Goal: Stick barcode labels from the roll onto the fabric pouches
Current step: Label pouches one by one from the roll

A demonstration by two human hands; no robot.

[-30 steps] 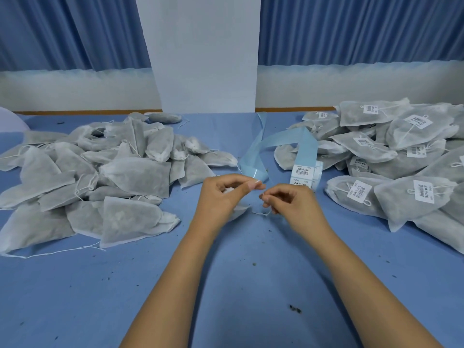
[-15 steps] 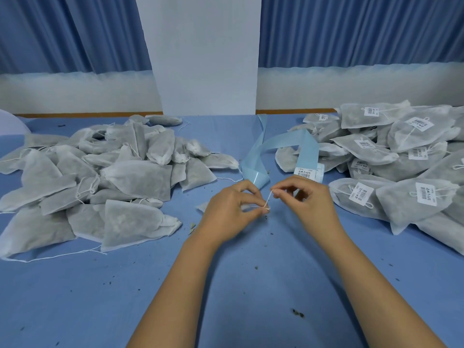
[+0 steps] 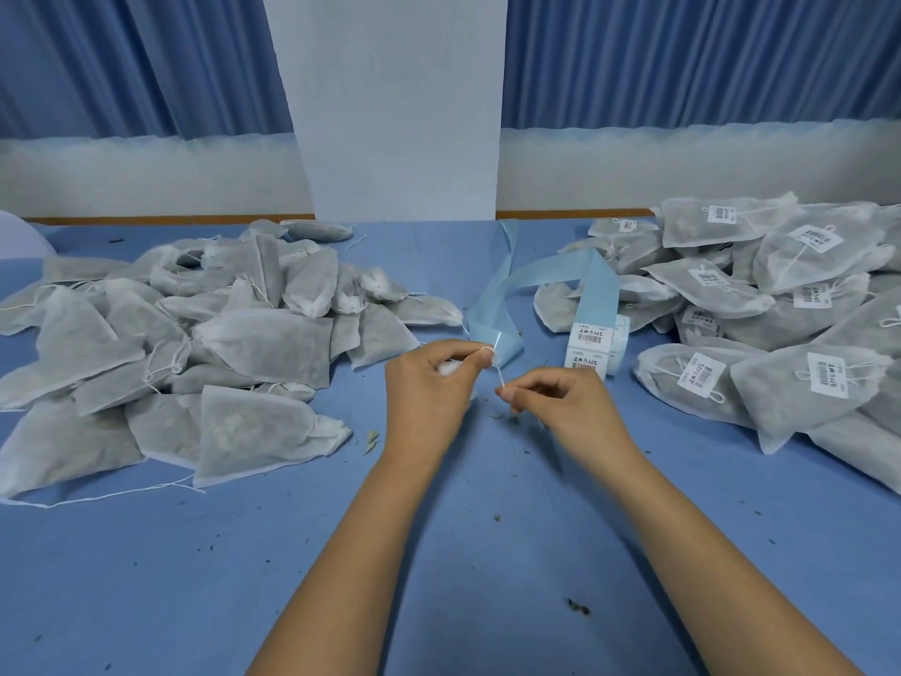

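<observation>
Blue cloth covers the table (image 3: 439, 553), with unlabelled pouches (image 3: 219, 344) heaped at left and labelled ones (image 3: 780, 324) at right. At centre your left hand (image 3: 429, 383) curls over a mostly hidden pouch (image 3: 451, 368) and pinches its string (image 3: 500, 378); your right hand (image 3: 565, 407) pinches the other end. Pull it taut before you reach for the roll (image 3: 592, 344), just beyond your right hand.
</observation>
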